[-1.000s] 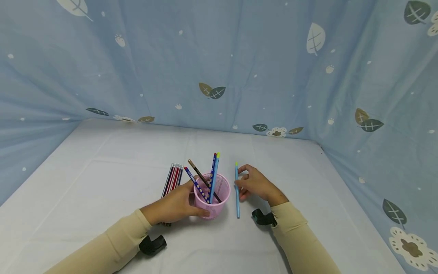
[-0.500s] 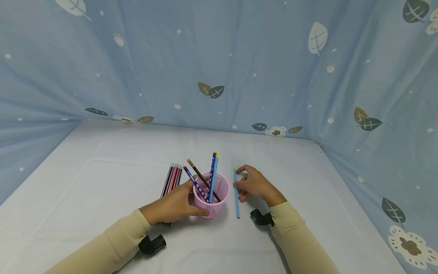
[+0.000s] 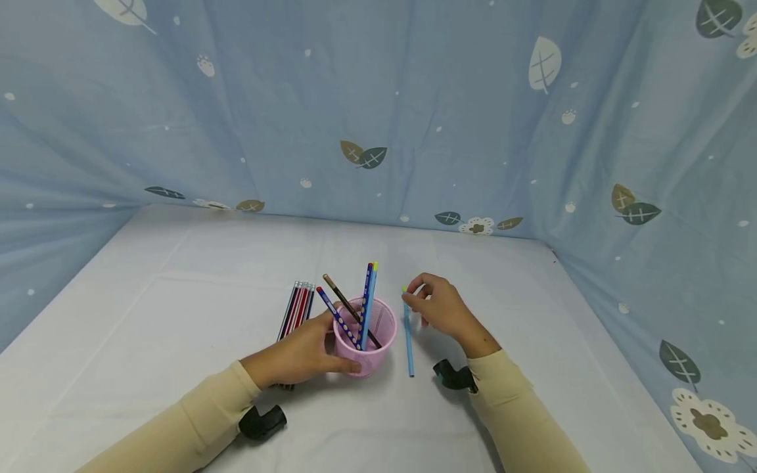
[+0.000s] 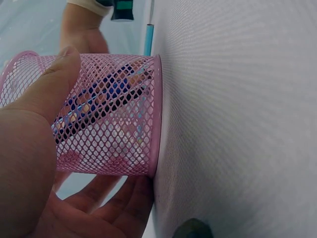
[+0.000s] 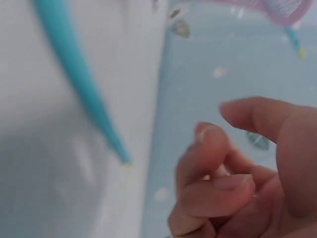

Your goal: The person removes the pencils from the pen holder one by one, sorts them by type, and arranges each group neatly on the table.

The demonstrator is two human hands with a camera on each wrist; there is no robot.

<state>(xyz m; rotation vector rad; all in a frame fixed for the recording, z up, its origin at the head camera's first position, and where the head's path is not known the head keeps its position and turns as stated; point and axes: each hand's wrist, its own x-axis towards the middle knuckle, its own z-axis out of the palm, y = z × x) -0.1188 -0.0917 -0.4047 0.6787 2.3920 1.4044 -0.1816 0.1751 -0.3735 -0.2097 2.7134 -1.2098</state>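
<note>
My left hand [image 3: 301,351] grips a pink mesh pencil cup [image 3: 371,362] by its side. In the left wrist view the thumb lies across the mesh, with the other fingers around the far side. Standing in the cup are two dark blue dotted pencils, a brown one and a light blue pencil [image 3: 369,315] with a yellow end. Right of the cup, another light blue pencil [image 3: 409,345] lies on the white cloth. My right hand [image 3: 443,309] hovers over its yellow end. In the right wrist view thumb and bent fingers are apart, with nothing between them.
Several striped pencils [image 3: 298,309] lie in a row left of the cup, partly hidden by the left hand. A blue patterned curtain [image 3: 390,98] stands behind the white table [image 3: 236,256]. Black wrist cameras [image 3: 263,422] sit under both sleeves.
My right hand has lifted off the middle of the light blue pencil and shifted toward its yellow end. That end has swung slightly left. The left hand and cup stay put.
</note>
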